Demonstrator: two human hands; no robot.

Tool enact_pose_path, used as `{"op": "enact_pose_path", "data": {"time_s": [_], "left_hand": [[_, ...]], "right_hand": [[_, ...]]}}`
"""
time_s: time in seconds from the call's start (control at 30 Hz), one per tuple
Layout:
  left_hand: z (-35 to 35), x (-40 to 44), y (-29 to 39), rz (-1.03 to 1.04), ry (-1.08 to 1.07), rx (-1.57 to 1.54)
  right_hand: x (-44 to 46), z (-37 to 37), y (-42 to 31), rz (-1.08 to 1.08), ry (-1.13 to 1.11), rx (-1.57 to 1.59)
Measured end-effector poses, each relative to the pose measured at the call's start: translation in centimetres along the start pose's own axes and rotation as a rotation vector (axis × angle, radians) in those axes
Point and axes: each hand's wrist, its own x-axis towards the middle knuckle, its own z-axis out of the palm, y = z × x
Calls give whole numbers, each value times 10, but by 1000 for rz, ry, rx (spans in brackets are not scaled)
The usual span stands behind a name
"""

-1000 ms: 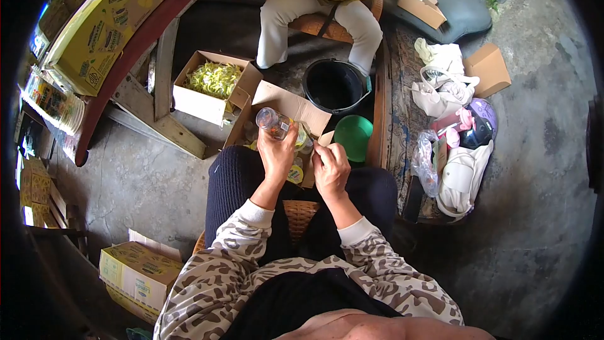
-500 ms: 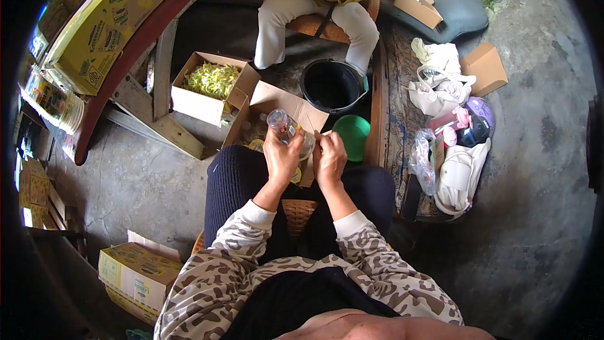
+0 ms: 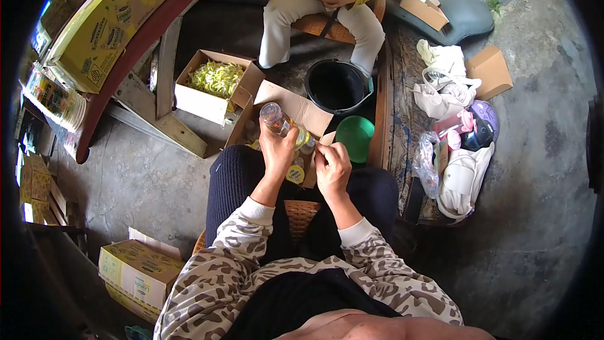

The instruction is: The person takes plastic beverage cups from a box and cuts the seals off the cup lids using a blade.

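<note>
A clear plastic cup (image 3: pixel 274 117) with printed markings lies tilted in my left hand (image 3: pixel 277 154), whose fingers are wrapped round it. Close on the right, my right hand (image 3: pixel 333 167) is pinched at the cup's rim side; what its fingertips hold, if anything, is too small to make out. Both hands are above an open cardboard box (image 3: pixel 296 107) between my knees. Inside the box, partly hidden by my hands, are clear cups, one with a yellow round label (image 3: pixel 295 174).
A green basin (image 3: pixel 355 139) and black bucket (image 3: pixel 336 86) stand ahead. Left of them is a box of yellow strips (image 3: pixel 214 80). Opposite sits a person (image 3: pixel 314 0) holding a cup. Bags (image 3: pixel 459 176) lie on the bench at right; a lemon carton (image 3: pixel 139 275) is at lower left.
The cup in my left hand has tipped down and then back up. The other person's cup has come lower, and one of that person's hands has moved out to the left.
</note>
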Motion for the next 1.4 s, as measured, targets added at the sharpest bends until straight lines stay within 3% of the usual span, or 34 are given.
{"op": "enact_pose_path", "data": {"time_s": [0.07,0.53,0.67,0.73,1.13,1.4], "left_hand": [[2,2,-7,79,22,37],[6,-5,-2,81,-39,26],[8,-22,8,39,-138,76],[8,-18,3,12,-150,47],[-1,5,-4,-33,-52,-97],[1,1,-9,-1,-72,-42]], "right_hand": [[1,-1,-2,1,-11,5],[-1,11,1,-38,-46,-115],[6,13,17,69,-81,-111],[8,13,18,268,-56,95],[4,-5,-3,-28,-15,25],[2,-2,-3,-5,-53,-25]]}}
